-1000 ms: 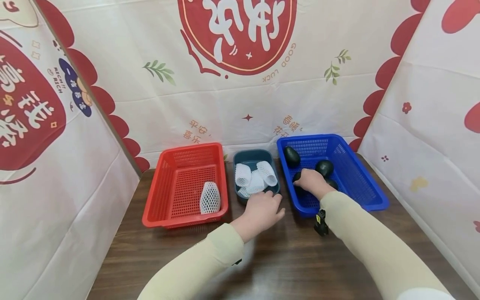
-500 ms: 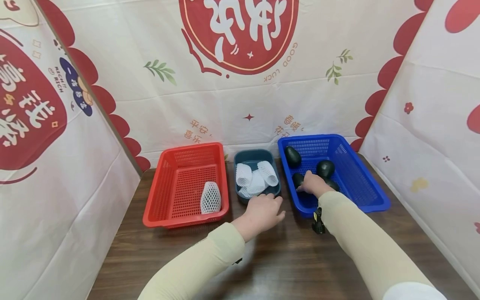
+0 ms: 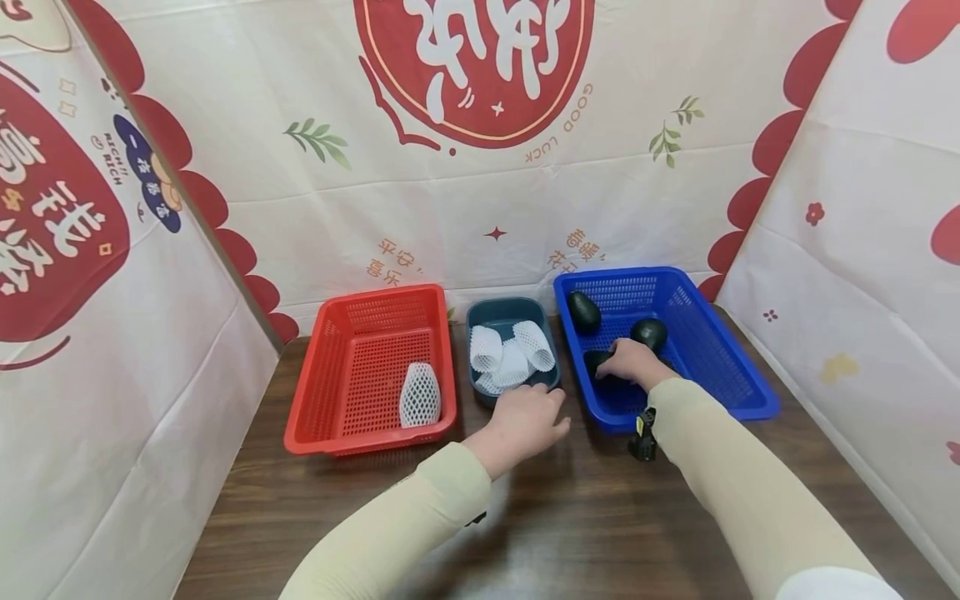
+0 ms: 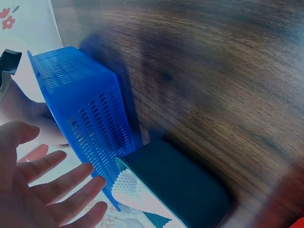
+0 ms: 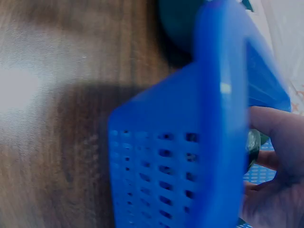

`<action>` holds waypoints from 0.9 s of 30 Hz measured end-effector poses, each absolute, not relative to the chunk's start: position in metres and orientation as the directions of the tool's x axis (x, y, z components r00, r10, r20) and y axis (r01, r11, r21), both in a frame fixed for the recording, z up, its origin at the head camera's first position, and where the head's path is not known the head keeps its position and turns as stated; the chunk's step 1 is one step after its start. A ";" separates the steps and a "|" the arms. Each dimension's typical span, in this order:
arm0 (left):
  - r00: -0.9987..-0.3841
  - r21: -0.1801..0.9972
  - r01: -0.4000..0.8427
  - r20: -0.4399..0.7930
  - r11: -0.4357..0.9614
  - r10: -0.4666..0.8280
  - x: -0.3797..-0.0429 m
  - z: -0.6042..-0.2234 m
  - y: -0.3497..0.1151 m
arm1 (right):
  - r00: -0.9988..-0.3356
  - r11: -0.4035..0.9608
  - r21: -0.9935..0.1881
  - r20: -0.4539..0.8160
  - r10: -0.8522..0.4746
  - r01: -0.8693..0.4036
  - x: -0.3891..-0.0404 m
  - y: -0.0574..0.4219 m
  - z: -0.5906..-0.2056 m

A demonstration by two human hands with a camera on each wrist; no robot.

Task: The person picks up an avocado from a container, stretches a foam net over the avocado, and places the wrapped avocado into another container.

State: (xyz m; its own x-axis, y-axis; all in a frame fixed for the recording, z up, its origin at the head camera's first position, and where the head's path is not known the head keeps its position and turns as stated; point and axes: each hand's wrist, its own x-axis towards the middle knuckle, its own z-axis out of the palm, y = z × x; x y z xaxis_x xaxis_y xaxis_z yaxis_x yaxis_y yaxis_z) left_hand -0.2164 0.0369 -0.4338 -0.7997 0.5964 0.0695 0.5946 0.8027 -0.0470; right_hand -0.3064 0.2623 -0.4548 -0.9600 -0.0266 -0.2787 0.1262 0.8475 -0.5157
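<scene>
- A dark green, smooth, oval avocado (image 3: pixel 596 361) lies in the left part of a blue perforated plastic basket (image 3: pixel 701 346), partly hidden by fingers.
- The right hand (image 3: pixel 630 364) grips it, thumb and fingers bent around the skin (the right wrist view shows this past the rim); its forearm slants in from the lower right.
- Two more dark avocados (image 3: pixel 649 334) show beyond that hand.
- The left hand (image 3: pixel 522 422) is empty, palm down, fingers loosely spread, at the near edge of a dark teal plastic bin (image 3: pixel 512 307) holding white foam-net sleeves (image 3: pixel 513 364).
- Leftmost, a red perforated plastic basket (image 3: pixel 367 358) holds a bulging white foam-net piece (image 3: pixel 420 398).
</scene>
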 end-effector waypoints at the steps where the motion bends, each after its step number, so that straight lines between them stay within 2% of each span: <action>1: -0.799 -0.042 0.596 0.069 0.802 0.597 -0.217 -0.434 0.037 | -0.955 0.830 -0.538 -0.297 -0.026 0.145 -0.307 0.263 -0.453; 5: -0.801 -0.006 0.596 0.064 0.803 0.595 -0.221 -0.434 0.037 | -0.930 0.774 -0.598 -0.366 -0.033 0.207 -0.307 0.265 -0.443; 14: -0.823 0.085 0.568 0.075 0.818 0.564 -0.227 -0.428 0.035 | -0.899 0.745 -0.624 -0.430 -0.077 0.235 -0.306 0.269 -0.421; 20: -0.841 0.211 0.541 0.115 0.814 0.528 -0.233 -0.425 0.028 | -0.917 0.680 -0.699 -0.386 -0.099 0.221 -0.295 0.271 -0.409; 27: -0.864 0.330 0.498 0.109 0.802 0.491 -0.237 -0.422 0.022 | -0.940 0.663 -0.727 -0.324 -0.105 0.177 -0.282 0.274 -0.398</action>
State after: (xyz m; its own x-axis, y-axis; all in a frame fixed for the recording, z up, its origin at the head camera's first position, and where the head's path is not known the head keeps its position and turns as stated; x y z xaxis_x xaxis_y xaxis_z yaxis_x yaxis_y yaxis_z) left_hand -0.2373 0.0224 -0.4218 -0.8643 0.4910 0.1093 0.4975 0.8021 0.3303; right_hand -0.2825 0.2742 -0.3982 -0.9403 -0.1047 -0.3240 0.1769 0.6629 -0.7275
